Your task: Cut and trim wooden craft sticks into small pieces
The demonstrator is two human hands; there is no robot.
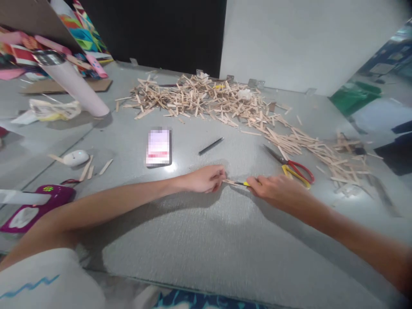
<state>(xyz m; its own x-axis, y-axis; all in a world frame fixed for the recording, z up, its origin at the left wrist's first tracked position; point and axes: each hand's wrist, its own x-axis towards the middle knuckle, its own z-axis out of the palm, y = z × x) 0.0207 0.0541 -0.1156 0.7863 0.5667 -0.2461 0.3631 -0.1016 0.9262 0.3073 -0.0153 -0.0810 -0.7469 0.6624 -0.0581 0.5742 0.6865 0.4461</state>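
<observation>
My left hand [207,178], its fingers closed, pinches one end of a small wooden stick [228,182] just above the grey table [199,240]. From the other side my right hand [273,188] grips a yellow-ended tool [246,183] that looks like a craft knife. Its thin dark tip points left and meets the stick; most of its handle is hidden in my fist. Right behind that hand lie scissors [283,161] with red and yellow handles, blades towards the back left. A dark pen [211,146] rests on the table beyond my left hand.
A heap of wooden sticks [193,98] spreads along the back and right. A phone [158,146] lies left of the pen. Further left are a pale bottle [74,86], a white earbud case or mouse [76,158] and a purple device [54,195]. A dark and white panel [273,43] stands behind.
</observation>
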